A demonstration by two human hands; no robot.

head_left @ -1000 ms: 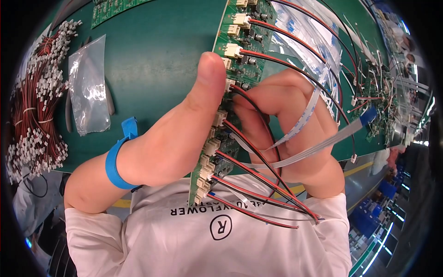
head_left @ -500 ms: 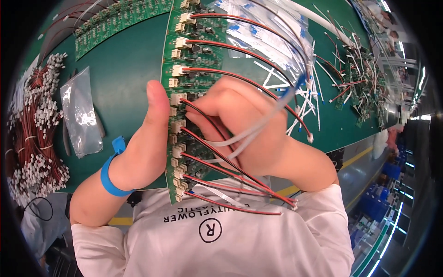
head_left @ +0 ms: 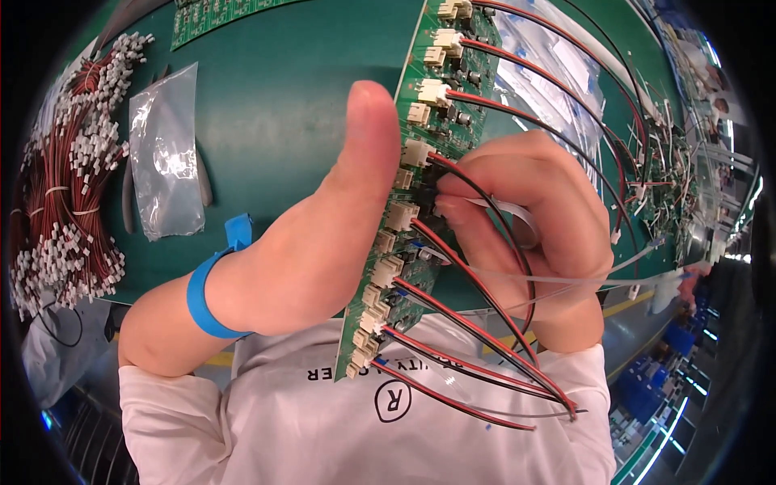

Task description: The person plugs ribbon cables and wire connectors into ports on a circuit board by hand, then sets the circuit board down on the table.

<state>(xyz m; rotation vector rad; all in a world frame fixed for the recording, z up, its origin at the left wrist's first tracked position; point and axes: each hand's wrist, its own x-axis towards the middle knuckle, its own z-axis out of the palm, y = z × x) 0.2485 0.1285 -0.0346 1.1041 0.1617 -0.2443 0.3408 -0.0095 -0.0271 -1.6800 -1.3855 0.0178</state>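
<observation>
Green tabletop (head_left: 275, 105) behind; long green circuit board (head_left: 443, 139), cream sockets (head_left: 402, 216), red-black leads (head_left: 441, 309).

The bag (head_left: 167, 158) lies right of the cable bundle (head_left: 63, 190) — circuit board (head_left: 449, 131) (mid-view) further right.

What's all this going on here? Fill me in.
A person is handling a long green circuit board with bare hands. The left hand holds it along its left edge. The right hand is curled in close at its other side, by a looping pale ribbon cable; its exact grip is unclear. Red-and-black wires trail from the board's cream connectors. A wire bundle lies further left.
</observation>
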